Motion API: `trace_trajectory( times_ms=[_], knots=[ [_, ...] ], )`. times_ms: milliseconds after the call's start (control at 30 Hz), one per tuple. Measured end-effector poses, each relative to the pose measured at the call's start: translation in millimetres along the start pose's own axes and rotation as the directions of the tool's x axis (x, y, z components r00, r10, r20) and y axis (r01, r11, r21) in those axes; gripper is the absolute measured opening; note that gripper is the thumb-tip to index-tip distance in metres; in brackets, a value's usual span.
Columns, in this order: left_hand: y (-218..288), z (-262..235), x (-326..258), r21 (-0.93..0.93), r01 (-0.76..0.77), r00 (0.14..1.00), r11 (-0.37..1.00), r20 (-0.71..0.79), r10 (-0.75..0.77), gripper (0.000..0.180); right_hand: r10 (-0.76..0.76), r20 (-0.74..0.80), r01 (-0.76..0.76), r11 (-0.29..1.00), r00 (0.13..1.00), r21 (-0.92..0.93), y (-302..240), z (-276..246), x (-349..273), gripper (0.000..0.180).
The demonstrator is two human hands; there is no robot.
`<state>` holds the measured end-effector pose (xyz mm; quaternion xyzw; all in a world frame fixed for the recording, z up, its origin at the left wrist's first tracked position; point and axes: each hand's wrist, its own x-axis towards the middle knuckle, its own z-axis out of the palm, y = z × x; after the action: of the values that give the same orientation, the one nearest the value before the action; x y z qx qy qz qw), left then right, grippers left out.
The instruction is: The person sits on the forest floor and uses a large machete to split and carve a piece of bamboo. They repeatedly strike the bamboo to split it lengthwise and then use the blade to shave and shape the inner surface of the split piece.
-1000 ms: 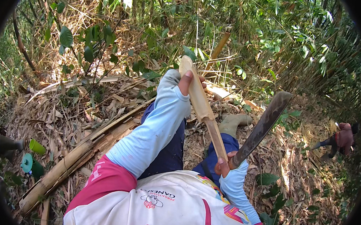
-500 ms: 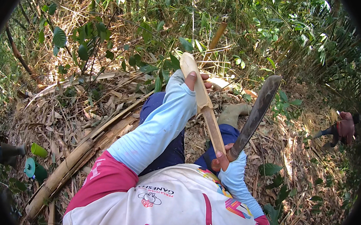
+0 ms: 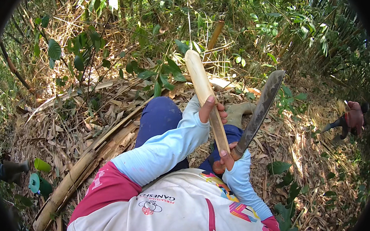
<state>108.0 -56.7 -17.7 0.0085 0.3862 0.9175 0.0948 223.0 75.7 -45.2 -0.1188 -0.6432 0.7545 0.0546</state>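
Note:
My left hand [image 3: 211, 109] grips a pale split bamboo slat [image 3: 200, 80] near its middle and holds it upright, tilted up to the left. Its lower end reaches down beside my right hand [image 3: 224, 160]. My right hand is closed on the handle of a long dark machete [image 3: 260, 110], whose blade points up and to the right, beside the slat. Both arms wear light blue sleeves. My knees in blue trousers [image 3: 159, 116] and a rubber boot [image 3: 241, 111] lie below the hands.
Dry bamboo leaves and husks cover the ground. A long bamboo pole [image 3: 78, 172] lies at the left. A green bottle and cup [image 3: 38, 182] sit at the lower left, next to another person's boot [image 3: 11, 170]. A person [image 3: 350, 120] crouches at the far right. Dense bamboo stands behind.
The slat and the machete have swung slightly right and more upright in the view. The grip of both hands is unchanged.

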Motion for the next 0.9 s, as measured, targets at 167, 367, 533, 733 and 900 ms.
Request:
trace_trajectory(
  times_ms=[167, 367, 533, 733, 900],
  knots=[
    [-10, -2, 3, 0.081, -0.157, 0.985, 0.984, 0.091, 0.15, 0.047, -0.014, 0.047, 0.015, 0.999, 0.999, -0.037, 1, -2, -1, 0.027],
    [-15, 3, -11, 0.108, -0.06, 0.988, 0.992, 0.147, 0.044, 0.052, -0.023, 0.049, 0.024, 1.0, 0.999, -0.017, 0, -3, 0, 0.026],
    [-9, 6, -17, 0.146, 0.001, 0.984, 0.989, 0.176, -0.027, 0.056, -0.004, 0.071, 0.006, 0.999, 0.997, -0.037, 3, -4, 3, 0.024],
    [-7, 7, -18, 0.12, 0.029, 0.979, 0.992, 0.199, -0.052, 0.054, 0.021, 0.082, -0.013, 0.996, 0.996, -0.093, 6, -6, 5, 0.025],
    [-2, 6, -21, 0.12, 0.054, 0.979, 0.991, 0.187, -0.076, 0.051, 0.053, 0.114, -0.044, 0.996, 0.992, -0.08, 7, -5, 5, 0.03]
  ],
)
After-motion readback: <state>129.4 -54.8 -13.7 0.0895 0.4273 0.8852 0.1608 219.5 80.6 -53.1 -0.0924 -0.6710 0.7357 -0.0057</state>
